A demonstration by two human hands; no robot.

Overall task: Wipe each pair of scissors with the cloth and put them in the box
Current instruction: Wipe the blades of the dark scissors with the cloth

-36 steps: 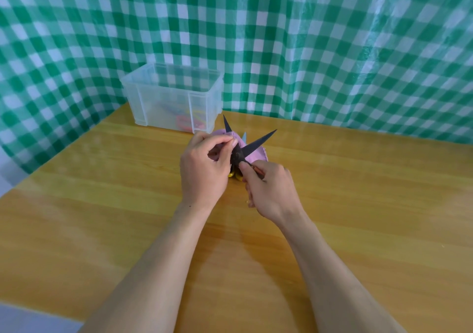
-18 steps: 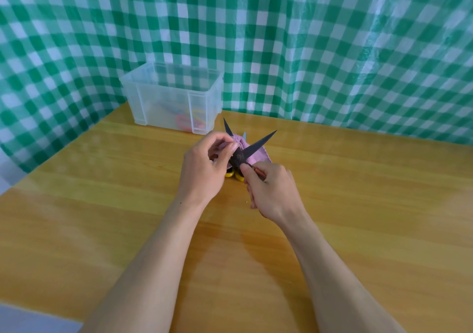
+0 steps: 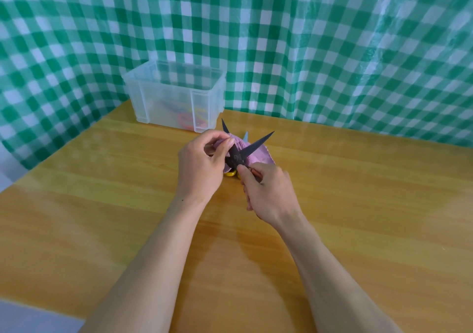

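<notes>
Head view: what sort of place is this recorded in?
Probably a staged recording corner, not a lived-in room: a green-checked plastic sheet hangs as backdrop behind a wooden table bearing a clear box. The left hand pinches a purple cloth, the right hand holds scissors.

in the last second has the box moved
No. The box still sits at the back-left corner of the table, against the curtain.

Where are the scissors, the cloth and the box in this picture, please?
scissors (image 3: 254, 146): head view, on the dark blade that points right.
cloth (image 3: 257, 157): head view, on the purple fold just below that blade.
box (image 3: 166, 102): head view, on its clear front wall.
</notes>
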